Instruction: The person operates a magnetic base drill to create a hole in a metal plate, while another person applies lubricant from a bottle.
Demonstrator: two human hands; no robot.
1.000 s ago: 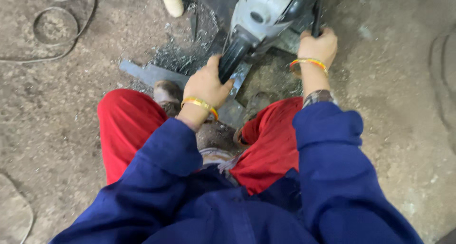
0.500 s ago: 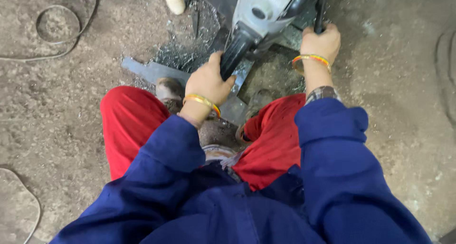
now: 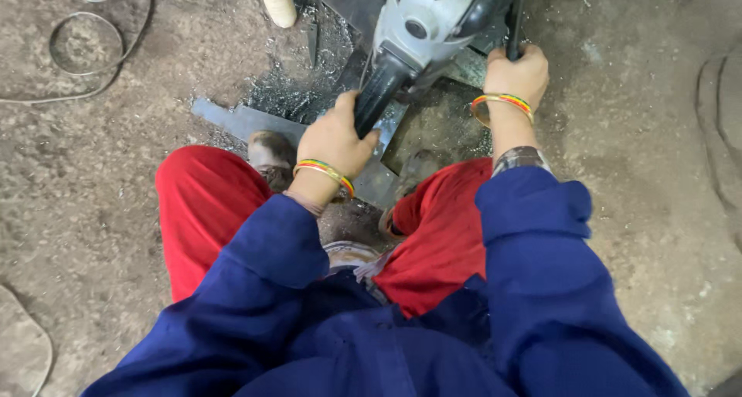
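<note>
Dusty concrete floor [image 3: 116, 211] fills the head view, grey and strewn with dark metal filings near the top. A person in a blue jacket and red trousers crouches over it, seen from above. The left hand [image 3: 336, 138] closes in a full grip around the black rear handle of a grey angle grinder [image 3: 425, 18], fingers wrapped tight, a striped bangle at the wrist. The right hand [image 3: 516, 76] is clenched around the thin black side handle [image 3: 514, 18] that stands out from the grinder's body, a yellow bangle just below it on the wrist. The grinder sits at the top middle of the view, between the two hands, its head tilted down over a flat metal plate [image 3: 247, 122] that lies on the floor. A worn shoe [image 3: 270, 153] rests on that plate, just left of the left hand. A loop of thin cable [image 3: 85, 45] lies well apart at upper left, and a pale cylindrical object [image 3: 277, 1] stands near the top edge.
</note>
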